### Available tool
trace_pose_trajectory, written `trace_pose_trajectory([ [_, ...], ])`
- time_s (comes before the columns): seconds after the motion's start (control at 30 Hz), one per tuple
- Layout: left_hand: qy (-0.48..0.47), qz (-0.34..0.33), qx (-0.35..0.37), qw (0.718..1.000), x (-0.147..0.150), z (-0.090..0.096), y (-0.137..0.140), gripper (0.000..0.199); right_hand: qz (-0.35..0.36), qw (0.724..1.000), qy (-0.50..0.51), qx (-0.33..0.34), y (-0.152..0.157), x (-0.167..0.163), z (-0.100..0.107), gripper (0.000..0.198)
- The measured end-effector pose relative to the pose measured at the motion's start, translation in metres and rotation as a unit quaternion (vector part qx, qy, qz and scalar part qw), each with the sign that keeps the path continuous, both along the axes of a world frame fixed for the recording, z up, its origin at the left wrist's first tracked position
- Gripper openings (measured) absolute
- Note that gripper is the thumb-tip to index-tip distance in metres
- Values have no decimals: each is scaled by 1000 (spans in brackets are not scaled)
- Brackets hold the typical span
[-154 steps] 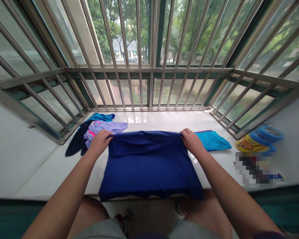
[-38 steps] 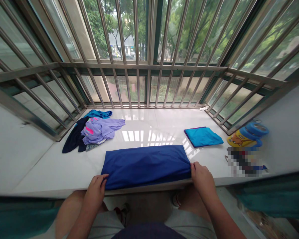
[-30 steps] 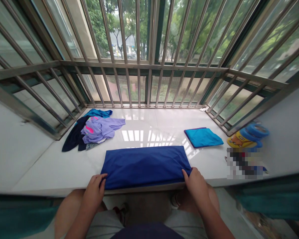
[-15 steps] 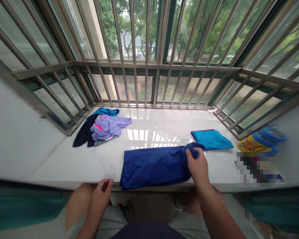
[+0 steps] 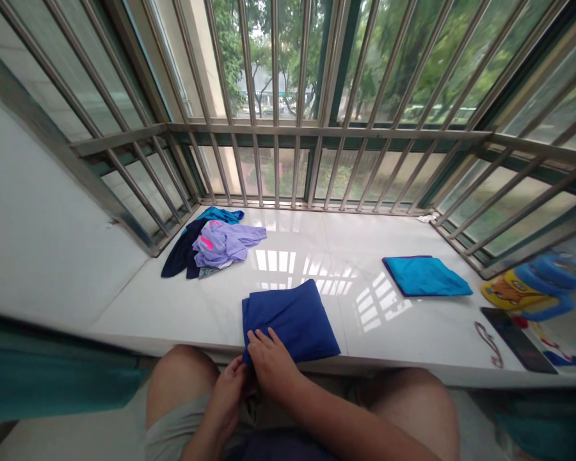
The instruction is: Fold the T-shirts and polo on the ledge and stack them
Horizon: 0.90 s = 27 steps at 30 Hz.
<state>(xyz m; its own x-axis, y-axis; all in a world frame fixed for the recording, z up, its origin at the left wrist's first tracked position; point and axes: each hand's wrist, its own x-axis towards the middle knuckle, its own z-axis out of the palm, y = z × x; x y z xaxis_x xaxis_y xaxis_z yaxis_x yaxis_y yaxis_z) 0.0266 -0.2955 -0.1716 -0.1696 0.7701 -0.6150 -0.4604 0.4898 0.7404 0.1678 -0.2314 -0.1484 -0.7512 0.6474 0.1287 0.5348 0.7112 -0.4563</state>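
Observation:
A dark blue garment (image 5: 292,320), folded into a compact block, lies on the white sill at its front edge. My right hand (image 5: 273,365) rests on the garment's lower left part, fingers spread over the cloth and thumb hidden. Just left of it, my left hand (image 5: 229,387) pinches the garment's near left corner, which hangs slightly over the edge. What kind of garment it is, I cannot tell. Off to the right lies a folded bright blue cloth (image 5: 427,276) with a purple layer showing beneath it.
A loose heap holds a lilac garment (image 5: 228,243), a black one (image 5: 180,250) and a teal one (image 5: 225,215). On the right are a yellow-and-blue cup (image 5: 523,288), a dark flat phone-like object (image 5: 516,339) and a thin cord (image 5: 487,344). Metal bars (image 5: 326,132) enclose the sill (image 5: 312,224).
My right hand has brought the garment's right end over to the left, making the bundle shorter. My left hand has moved right and taken hold of its corner. The view has shifted slightly left.

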Motion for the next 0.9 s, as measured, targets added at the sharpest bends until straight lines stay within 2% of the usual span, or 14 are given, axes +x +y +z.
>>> trace_pose_trajectory([
  [0.1,-16,-20,1,1000,-3,5,-2,52,-10,998,61,-16,4,11,3,50],
  [0.23,-30,-34,18,999,-10,15,0,55,102,992,71,-38,1,25,6,53],
  [0.3,-27,-46,21,998,-13,21,-1,55,120,991,52,-33,-4,30,4,63],
  [0.4,-3,-86,30,996,-14,32,-6,57,51,998,28,-13,-7,30,7,68],
  [0.47,41,-102,47,993,-14,41,-9,59,-13,998,26,-47,-3,30,18,62],
  [0.53,86,-102,75,988,-16,52,-10,60,-71,992,47,-90,6,34,39,60],
  [0.6,124,-92,105,982,-19,63,-5,64,-142,978,107,-112,18,48,70,55],
  [0.67,177,-92,135,970,-25,70,6,67,-255,940,193,-115,33,71,104,38],
  [0.73,265,-127,162,942,-29,71,24,61,-389,873,269,-123,51,103,136,24],
  [0.77,317,-156,178,918,-30,67,34,57,-432,847,284,-121,61,121,149,30],
  [0.83,425,-205,226,852,-29,53,57,50,-481,815,301,-116,85,159,171,37],
  [0.9,523,-230,282,771,-23,32,78,51,-503,778,352,-135,110,197,185,34],
])
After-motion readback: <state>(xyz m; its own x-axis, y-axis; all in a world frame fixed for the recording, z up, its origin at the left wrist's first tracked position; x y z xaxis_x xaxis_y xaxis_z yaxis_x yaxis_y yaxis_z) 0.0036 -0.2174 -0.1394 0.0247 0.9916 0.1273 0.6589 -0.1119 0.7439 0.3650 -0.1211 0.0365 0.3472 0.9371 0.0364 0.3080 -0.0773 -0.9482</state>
